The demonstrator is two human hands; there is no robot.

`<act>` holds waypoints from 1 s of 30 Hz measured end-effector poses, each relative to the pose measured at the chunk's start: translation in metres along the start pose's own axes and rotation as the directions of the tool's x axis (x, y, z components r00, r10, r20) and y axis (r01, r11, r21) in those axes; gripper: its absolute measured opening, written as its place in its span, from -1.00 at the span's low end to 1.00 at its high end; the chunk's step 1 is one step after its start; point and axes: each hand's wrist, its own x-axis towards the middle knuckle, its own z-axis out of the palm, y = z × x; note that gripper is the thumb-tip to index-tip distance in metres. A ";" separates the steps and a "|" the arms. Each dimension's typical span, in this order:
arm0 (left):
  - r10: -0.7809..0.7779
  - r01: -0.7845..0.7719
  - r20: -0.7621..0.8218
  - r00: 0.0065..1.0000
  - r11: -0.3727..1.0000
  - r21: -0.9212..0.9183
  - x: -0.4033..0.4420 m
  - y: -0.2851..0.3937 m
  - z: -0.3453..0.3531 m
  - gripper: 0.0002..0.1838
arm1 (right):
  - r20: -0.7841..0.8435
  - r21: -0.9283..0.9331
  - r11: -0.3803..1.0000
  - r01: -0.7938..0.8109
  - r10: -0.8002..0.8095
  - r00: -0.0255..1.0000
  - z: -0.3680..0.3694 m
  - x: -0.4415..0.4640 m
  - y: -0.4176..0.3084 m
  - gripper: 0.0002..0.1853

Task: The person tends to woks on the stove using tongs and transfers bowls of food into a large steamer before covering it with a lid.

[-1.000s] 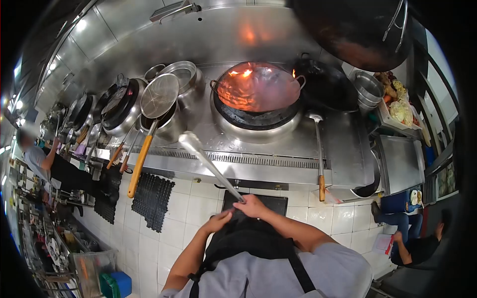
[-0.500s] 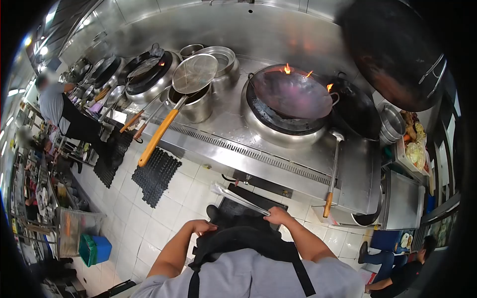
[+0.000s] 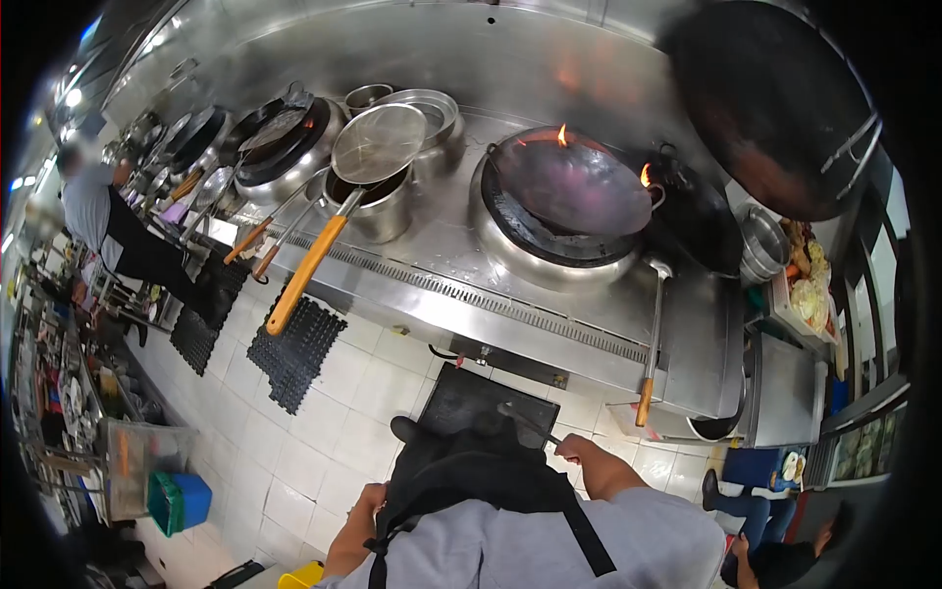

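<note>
Low in front of the wok [image 3: 579, 191], we grip a long-shafted tool [image 3: 533, 426] in our right hand [image 3: 575, 450]. Our left hand [image 3: 369, 502] sits farther left of the wok, beside our apron [image 3: 446, 461]; we cannot tell whether it holds anything. Flames [image 3: 562, 136] rise behind the wok; left of it, a strainer [image 3: 378, 147] tops a pot [image 3: 381, 218].

Kitchen: stainless back wall [image 3: 422, 59], white tiled floor [image 3: 324, 422].
Steel bench [image 3: 427, 231] along wall, middle of frame; black perforated mats [image 3: 289, 355] on floor, left of centre; bright lamp [image 3: 74, 97], upper left.
</note>
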 end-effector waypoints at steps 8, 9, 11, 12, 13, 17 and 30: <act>0.327 -0.286 0.007 0.945 0.815 0.505 -0.008 0.017 -0.020 -0.63 | -0.077 -0.102 0.984 0.149 -0.157 0.985 -0.012 -0.011 -0.050 -0.64; 0.043 -0.052 -0.145 0.989 0.997 -0.059 -0.004 0.026 -0.022 -0.61 | -0.082 -0.130 0.981 0.147 -0.158 0.984 -0.015 -0.013 -0.060 -0.64; -0.267 0.122 -0.126 0.955 0.747 -0.653 0.002 0.048 -0.029 -0.58 | -0.059 -0.273 0.934 0.228 -0.253 0.966 -0.023 -0.009 -0.075 -0.62; -0.253 0.086 -0.147 0.956 0.721 -0.687 0.002 0.056 -0.035 -0.58 | -0.020 -0.381 0.873 0.304 -0.337 0.941 -0.027 -0.012 -0.082 -0.62; -0.240 0.086 -0.140 0.961 0.736 -0.672 0.000 0.065 -0.039 -0.58 | -0.030 -0.362 0.884 0.295 -0.328 0.944 -0.030 -0.017 -0.087 -0.62; -0.181 -0.027 -0.218 0.959 0.708 -0.706 -0.002 0.086 -0.044 -0.59 | -0.154 -0.171 0.966 0.194 -0.221 0.963 -0.036 -0.052 -0.108 -0.66; 0.481 -0.306 -0.014 0.877 0.580 0.755 0.027 -0.035 -0.007 -0.72 | -0.106 0.016 0.982 0.187 -0.185 0.977 0.005 -0.030 -0.025 -0.62</act>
